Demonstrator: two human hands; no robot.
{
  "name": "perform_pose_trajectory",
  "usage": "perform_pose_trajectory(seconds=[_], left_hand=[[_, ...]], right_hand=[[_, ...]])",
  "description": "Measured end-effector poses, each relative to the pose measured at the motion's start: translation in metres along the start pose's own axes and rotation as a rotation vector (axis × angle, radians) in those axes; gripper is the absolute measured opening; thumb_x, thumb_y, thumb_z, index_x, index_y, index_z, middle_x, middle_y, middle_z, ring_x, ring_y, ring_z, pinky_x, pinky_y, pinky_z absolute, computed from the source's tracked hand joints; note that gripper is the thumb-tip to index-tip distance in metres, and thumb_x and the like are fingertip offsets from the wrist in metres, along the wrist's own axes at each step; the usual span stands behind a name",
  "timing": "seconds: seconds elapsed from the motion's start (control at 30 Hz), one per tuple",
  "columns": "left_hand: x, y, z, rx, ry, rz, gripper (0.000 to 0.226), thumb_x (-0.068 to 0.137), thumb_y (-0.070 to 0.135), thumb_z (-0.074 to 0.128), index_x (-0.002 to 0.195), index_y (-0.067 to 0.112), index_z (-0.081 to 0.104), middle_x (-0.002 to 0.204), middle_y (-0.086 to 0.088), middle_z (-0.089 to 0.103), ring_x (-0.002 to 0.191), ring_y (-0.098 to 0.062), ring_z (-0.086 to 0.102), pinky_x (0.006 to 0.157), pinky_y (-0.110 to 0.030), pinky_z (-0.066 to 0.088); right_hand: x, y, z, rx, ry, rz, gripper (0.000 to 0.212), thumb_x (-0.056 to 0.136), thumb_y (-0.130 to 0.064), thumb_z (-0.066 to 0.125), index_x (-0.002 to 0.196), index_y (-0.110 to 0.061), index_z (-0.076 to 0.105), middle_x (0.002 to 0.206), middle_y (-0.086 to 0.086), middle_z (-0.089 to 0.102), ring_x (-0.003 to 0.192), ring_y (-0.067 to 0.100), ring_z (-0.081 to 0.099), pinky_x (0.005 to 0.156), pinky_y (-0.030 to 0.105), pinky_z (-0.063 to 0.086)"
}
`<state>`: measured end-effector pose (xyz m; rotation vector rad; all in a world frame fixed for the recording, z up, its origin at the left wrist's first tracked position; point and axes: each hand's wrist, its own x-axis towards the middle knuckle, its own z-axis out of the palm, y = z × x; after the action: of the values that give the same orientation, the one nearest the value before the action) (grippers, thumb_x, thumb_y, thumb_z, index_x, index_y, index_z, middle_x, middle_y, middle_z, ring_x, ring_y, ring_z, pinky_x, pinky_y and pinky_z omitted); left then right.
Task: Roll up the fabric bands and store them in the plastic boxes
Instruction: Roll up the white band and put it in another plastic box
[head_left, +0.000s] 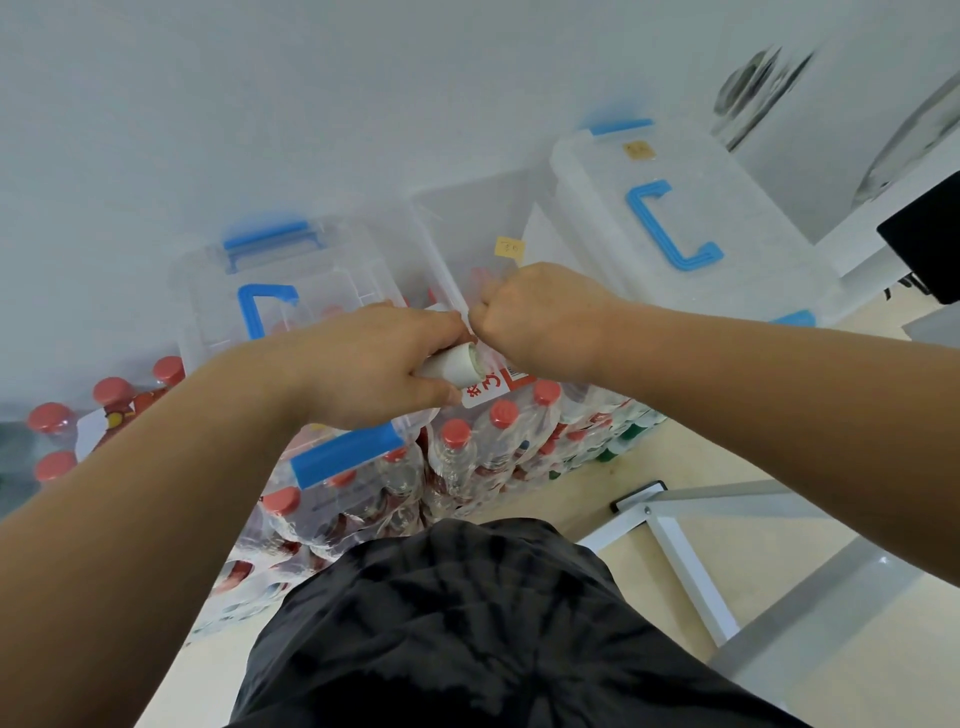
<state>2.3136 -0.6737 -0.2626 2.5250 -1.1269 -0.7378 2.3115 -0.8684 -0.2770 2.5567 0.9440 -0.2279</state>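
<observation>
My left hand (374, 358) grips a white rolled fabric band (457, 364), its spiral end facing the camera. My right hand (545, 317) is curled beside it and pinches the band's loose white end near the roll. Both hands hover over the clear plastic boxes. The left box (208, 291) has a lid with blue handle and blue clips. The middle box (467, 218) is open and bears a small yellow label. The right box (701, 228) is lidded with a blue handle.
The boxes rest on shrink-wrapped packs of red-capped water bottles (467, 452) against a pale wall. A white metal table frame (691, 561) stands on the beige floor at right. A dark object (930, 239) sits at the right edge. My dark clothing fills the bottom.
</observation>
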Motion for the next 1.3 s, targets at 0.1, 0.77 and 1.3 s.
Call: perform_pose_trajectory(seconds=[0.1,0.77,1.3], left_hand=[[0.000,0.000,0.000,0.008,0.010,0.003,0.030,0.096,0.044,0.064,0.122,0.031,0.056,0.107,0.008,0.064,0.094,-0.015,0.057,0.085,-0.038,0.047],[-0.002,-0.006,-0.002,-0.069,-0.014,0.009,0.032,0.094,0.045,0.063,0.123,0.033,0.056,0.108,0.008,0.066,0.096,-0.013,0.059,0.087,-0.043,0.049],[-0.002,-0.011,0.004,-0.018,0.040,0.051,0.023,0.095,0.047,0.061,0.113,0.036,0.053,0.100,0.015,0.059,0.089,-0.007,0.051,0.076,-0.029,0.038]], right_hand=[[-0.009,-0.003,-0.001,-0.200,0.125,-0.046,0.013,0.066,-0.018,0.080,0.071,-0.022,0.069,0.068,-0.003,0.068,0.055,0.016,0.059,0.049,0.027,0.027],[-0.001,0.008,-0.008,0.025,-0.002,-0.024,0.008,0.091,-0.015,0.060,0.096,-0.012,0.064,0.085,0.007,0.063,0.070,0.026,0.054,0.060,0.037,0.050],[-0.015,-0.010,0.009,-0.076,0.161,-0.009,0.012,0.095,-0.007,0.055,0.103,-0.007,0.063,0.087,0.007,0.069,0.068,0.023,0.063,0.053,0.031,0.036]])
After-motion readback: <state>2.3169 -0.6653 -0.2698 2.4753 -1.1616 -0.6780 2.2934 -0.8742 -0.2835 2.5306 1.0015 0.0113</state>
